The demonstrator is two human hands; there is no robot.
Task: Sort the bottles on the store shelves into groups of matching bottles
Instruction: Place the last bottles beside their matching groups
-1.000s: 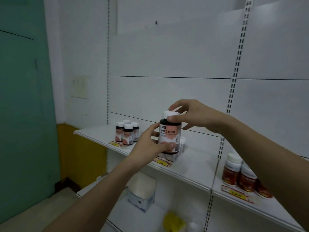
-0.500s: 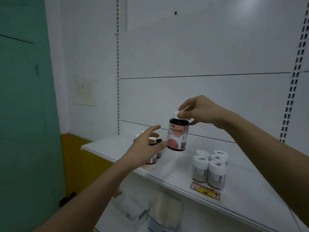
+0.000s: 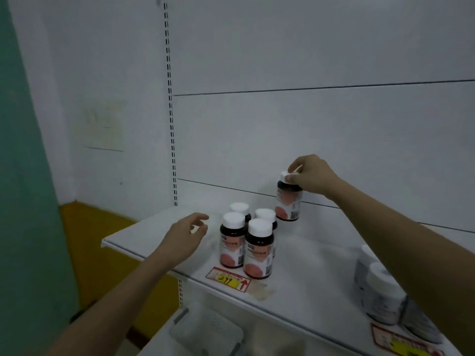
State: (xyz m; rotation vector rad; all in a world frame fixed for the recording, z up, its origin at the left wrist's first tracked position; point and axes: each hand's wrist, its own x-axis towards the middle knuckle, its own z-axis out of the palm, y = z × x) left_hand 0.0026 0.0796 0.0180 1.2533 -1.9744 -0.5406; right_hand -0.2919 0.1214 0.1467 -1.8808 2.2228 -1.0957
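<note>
White cap (image 3: 284, 176) half hidden by pinching right-hand fingers (image 3: 291, 179); left hand (image 3: 185, 236) loosely spread

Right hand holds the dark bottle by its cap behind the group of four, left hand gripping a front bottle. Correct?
Not quite. In the head view the left hand grips nothing; it hovers open beside the group of four. The rest holds: the right hand holds the dark bottle by its cap behind them.

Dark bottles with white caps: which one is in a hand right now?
The dark bottle behind and right of the four-bottle cluster. The right hand pinches its white cap; the other four stand untouched on the shelf.
</note>
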